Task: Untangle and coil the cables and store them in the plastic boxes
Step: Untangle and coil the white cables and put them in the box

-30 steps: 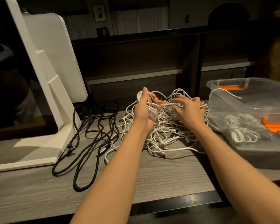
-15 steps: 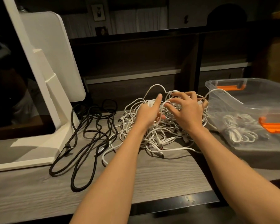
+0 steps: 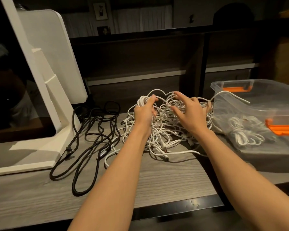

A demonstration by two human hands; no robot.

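Head view: untangling step, nothing freed yet. Left hand [image 3: 144, 112] grips bunch of loops in white cable tangle [image 3: 163, 130] on tabletop [image 3: 157, 179]; right hand [image 3: 188, 112] spread above it, holding nothing. Next, judged: trace one end, coil it. Plastic box [image 3: 257, 90] right of hands.

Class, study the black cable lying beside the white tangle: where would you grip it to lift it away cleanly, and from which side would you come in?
Probably grip the black cable at its long near loop, coming from above on the front edge of the table. That loop lies flat and apart from the white cable tangle, while its far end runs behind the white stand.
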